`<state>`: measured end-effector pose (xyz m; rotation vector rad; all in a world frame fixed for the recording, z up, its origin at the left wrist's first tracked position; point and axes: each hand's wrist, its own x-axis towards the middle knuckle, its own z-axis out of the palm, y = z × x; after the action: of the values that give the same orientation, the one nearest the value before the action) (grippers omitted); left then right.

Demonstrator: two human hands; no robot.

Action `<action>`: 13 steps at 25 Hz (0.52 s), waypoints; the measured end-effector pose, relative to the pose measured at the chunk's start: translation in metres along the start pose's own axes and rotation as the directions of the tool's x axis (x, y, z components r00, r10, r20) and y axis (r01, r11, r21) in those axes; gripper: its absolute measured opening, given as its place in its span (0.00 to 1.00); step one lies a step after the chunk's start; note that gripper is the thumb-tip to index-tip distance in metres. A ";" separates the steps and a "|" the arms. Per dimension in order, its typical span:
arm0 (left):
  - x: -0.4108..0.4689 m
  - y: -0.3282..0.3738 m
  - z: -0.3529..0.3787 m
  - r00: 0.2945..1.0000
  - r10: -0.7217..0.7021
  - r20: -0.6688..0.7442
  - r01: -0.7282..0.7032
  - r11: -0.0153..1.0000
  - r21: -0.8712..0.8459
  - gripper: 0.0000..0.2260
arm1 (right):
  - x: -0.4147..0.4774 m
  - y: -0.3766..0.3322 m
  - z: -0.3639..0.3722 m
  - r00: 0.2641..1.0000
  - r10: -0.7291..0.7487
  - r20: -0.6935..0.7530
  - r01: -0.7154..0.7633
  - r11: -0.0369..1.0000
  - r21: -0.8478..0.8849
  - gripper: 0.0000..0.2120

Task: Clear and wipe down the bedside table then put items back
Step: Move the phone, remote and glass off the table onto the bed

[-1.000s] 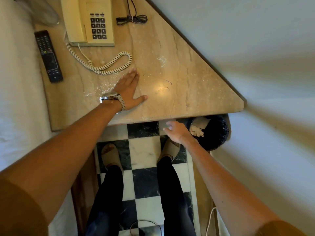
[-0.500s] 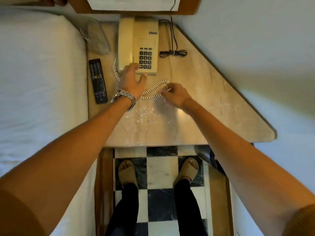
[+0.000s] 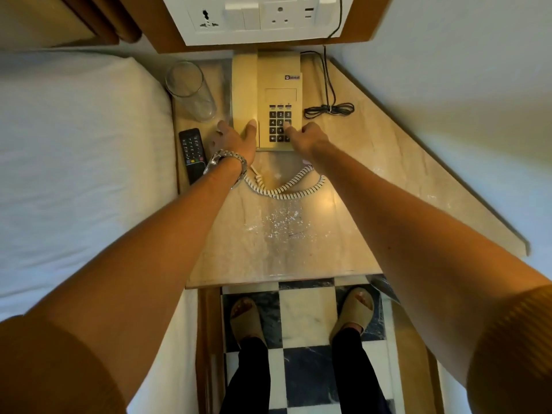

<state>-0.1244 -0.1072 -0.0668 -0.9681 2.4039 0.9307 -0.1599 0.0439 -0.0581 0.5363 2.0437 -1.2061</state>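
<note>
A beige telephone point(image 3: 265, 85) stands at the back of the marble bedside table point(image 3: 268, 255). Its coiled cord point(image 3: 286, 191) loops in front of it. My left hand point(image 3: 231, 140), with a wristwatch, grips the phone's near left corner, thumb on the handset. My right hand point(image 3: 306, 140) holds the near right corner, thumb on the keypad. A black remote point(image 3: 192, 152) lies left of my left wrist. An empty glass point(image 3: 191, 91) stands at the back left. White dust specks point(image 3: 280, 222) cover the middle of the tabletop.
A bundled black cable point(image 3: 328, 110) lies right of the phone and runs up to the socket panel point(image 3: 260, 17). The white bed point(image 3: 74, 174) borders the table's left side. A wall runs along the right. My sandalled feet stand on checkered floor point(image 3: 298, 312) below.
My left hand left the bare tabletop and went to the phone. My right hand rose from below the table edge, passed the cord and reached the phone's near right corner.
</note>
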 end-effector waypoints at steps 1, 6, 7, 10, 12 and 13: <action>0.003 0.004 -0.003 1.000 -0.014 0.000 0.014 1.000 -0.004 0.36 | 0.003 0.001 -0.001 1.000 0.016 0.004 -0.016 0.999 0.037 0.27; 0.009 0.005 -0.018 0.962 -0.102 0.254 0.152 0.970 -0.187 0.50 | 0.007 0.016 -0.025 0.994 0.029 0.104 -0.043 0.990 0.136 0.27; 0.007 0.003 -0.021 0.948 -0.093 0.303 0.156 0.969 -0.191 0.53 | 0.007 0.020 -0.032 0.990 0.025 0.139 -0.046 0.988 0.148 0.27; -0.011 -0.008 -0.018 0.929 -0.060 0.364 0.172 0.943 -0.284 0.58 | -0.002 0.032 -0.052 0.955 -0.006 0.297 -0.049 0.983 0.179 0.27; -0.022 -0.022 -0.010 0.942 -0.020 0.335 0.172 0.887 -0.428 0.51 | -0.011 0.041 -0.061 0.889 -0.022 0.457 -0.018 0.996 0.084 0.26; -0.030 -0.032 -0.006 0.944 0.007 0.329 0.165 0.854 -0.493 0.45 | -0.017 0.046 -0.063 0.840 -0.004 0.543 -0.015 0.999 0.031 0.25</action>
<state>-0.0816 -0.1152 -0.0594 -0.9869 1.8559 1.6148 -0.1404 0.1209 -0.0522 0.1763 1.5334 -1.2211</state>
